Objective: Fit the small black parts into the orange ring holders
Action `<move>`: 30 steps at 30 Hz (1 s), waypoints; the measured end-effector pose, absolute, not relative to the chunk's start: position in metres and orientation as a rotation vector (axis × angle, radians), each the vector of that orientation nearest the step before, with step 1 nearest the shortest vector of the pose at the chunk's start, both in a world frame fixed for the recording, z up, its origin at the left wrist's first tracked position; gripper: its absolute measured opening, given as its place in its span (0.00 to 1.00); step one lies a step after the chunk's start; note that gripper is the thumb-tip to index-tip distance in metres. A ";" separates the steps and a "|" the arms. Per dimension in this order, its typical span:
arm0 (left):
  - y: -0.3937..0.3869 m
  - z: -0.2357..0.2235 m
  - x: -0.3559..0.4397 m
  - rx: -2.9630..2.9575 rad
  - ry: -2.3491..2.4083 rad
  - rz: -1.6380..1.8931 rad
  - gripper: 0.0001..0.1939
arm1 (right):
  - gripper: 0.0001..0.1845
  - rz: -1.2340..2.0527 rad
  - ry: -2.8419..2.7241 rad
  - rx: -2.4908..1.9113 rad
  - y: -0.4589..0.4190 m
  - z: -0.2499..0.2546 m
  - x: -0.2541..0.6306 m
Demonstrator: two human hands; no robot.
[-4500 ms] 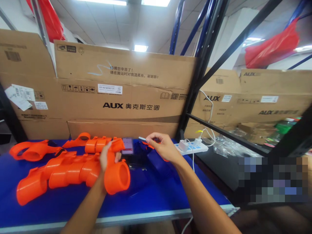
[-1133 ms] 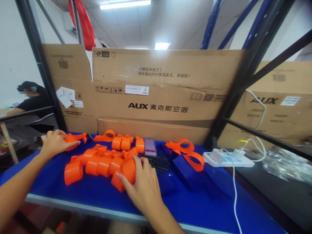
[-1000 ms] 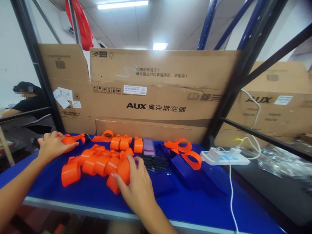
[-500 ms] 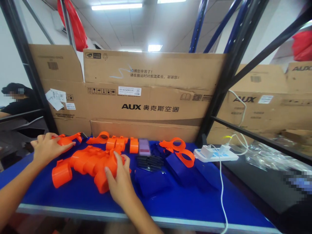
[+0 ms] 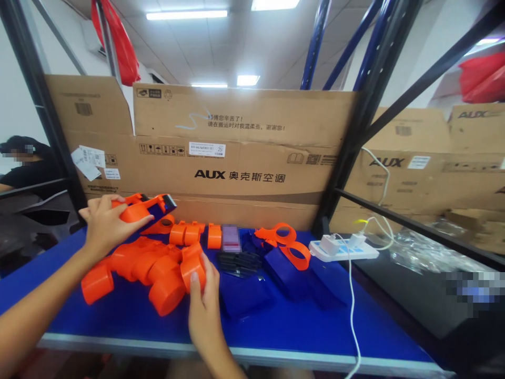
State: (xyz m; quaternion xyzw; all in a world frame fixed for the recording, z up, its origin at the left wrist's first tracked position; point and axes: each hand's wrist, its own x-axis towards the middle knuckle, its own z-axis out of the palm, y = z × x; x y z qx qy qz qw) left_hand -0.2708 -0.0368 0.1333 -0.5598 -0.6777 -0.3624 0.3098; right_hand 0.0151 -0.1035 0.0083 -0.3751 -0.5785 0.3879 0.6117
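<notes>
My left hand [image 5: 103,221] is closed around an orange tape dispenser [image 5: 136,212], raised above the left part of the table. Its end is dark with a pale edge, and a second orange-and-black end shows behind it. My right hand [image 5: 205,295] grips an orange tape dispenser [image 5: 192,267] by its round body, at the right side of a heap of similar orange dispensers [image 5: 136,258]. The fingers behind that dispenser are partly hidden. Right of this hand lie black flat pieces [image 5: 239,261] and dark blue flat packets [image 5: 245,295].
More orange dispensers [image 5: 185,233] stand along the cardboard wall [image 5: 240,152]. A purple-and-white packet [image 5: 231,238] is beside them. On the right, a white power strip [image 5: 343,248] trails a cable [image 5: 352,316] over the blue table [image 5: 292,331]. A person [image 5: 29,163] is at far left.
My left hand has risen to the right, lifting the orange tape dispenser off the table. My right hand has drawn one dispenser slightly away from the heap. The view has shifted slightly.
</notes>
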 end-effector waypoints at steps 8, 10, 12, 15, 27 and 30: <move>-0.042 0.144 -0.165 -1.641 -1.629 -1.065 0.28 | 0.31 0.971 -1.168 -0.852 -0.086 0.009 0.007; -0.042 0.143 -0.151 -1.674 -1.614 -1.086 0.28 | 0.34 0.990 -1.130 -0.869 -0.088 0.010 0.008; -0.043 0.141 -0.141 -1.712 -1.619 -1.090 0.28 | 0.36 1.005 -1.115 -0.874 -0.092 0.010 0.009; -0.044 0.137 -0.130 -1.755 -1.638 -1.083 0.29 | 0.37 1.026 -1.134 -0.848 -0.099 0.012 0.014; -0.064 0.126 -0.090 -1.877 -1.668 -1.161 0.27 | 0.33 1.155 -0.945 -0.688 -0.037 0.084 0.065; -0.067 0.129 -0.086 -1.919 -1.668 -1.189 0.27 | 0.27 1.190 -0.920 -0.668 -0.020 0.099 0.074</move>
